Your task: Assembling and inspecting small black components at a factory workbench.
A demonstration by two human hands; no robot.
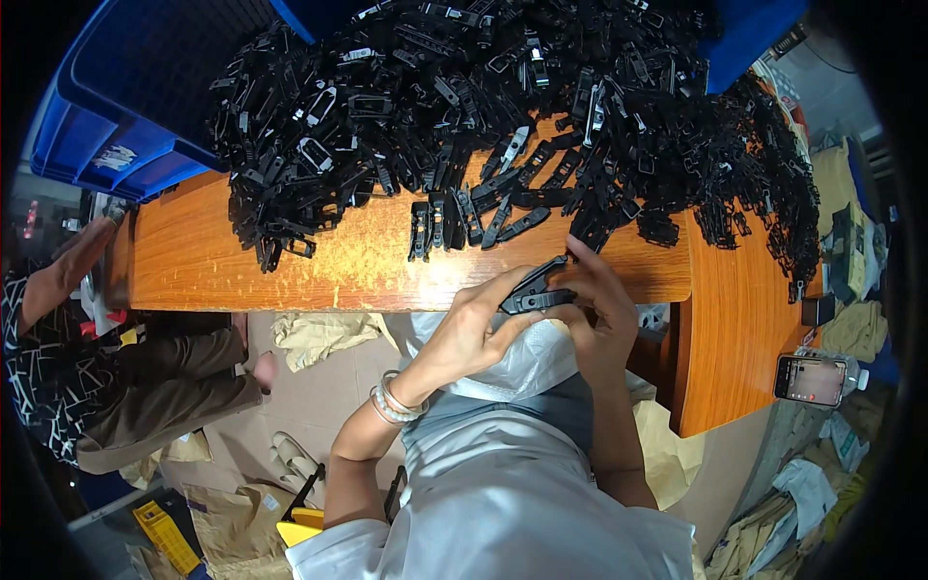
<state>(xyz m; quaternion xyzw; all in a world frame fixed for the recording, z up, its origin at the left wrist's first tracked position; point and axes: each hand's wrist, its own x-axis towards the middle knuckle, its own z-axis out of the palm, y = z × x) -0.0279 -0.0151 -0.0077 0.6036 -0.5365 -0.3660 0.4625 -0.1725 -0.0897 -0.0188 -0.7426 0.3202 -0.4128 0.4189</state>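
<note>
Just off the front edge of the wooden table, I hold a black hinged plastic piece [535,298] with two long arms spread in a V. My left hand [466,327] pinches its left end between thumb and fingers. The fingers of my right hand [597,302] close on its other end, and its index finger is raised. On the tabletop [377,271] ahead, a short row of similar black pieces [435,224] lies side by side, with a few more slanted beside it. Behind them rises a large heap of black parts [406,106].
A blue crate [126,145] stands at the left. More black parts [749,174] cover the side table [735,338] at right, where a phone [812,380] leans against a bottle. Another person [58,358] is at the left. Brown sacks [242,522] lie on the floor.
</note>
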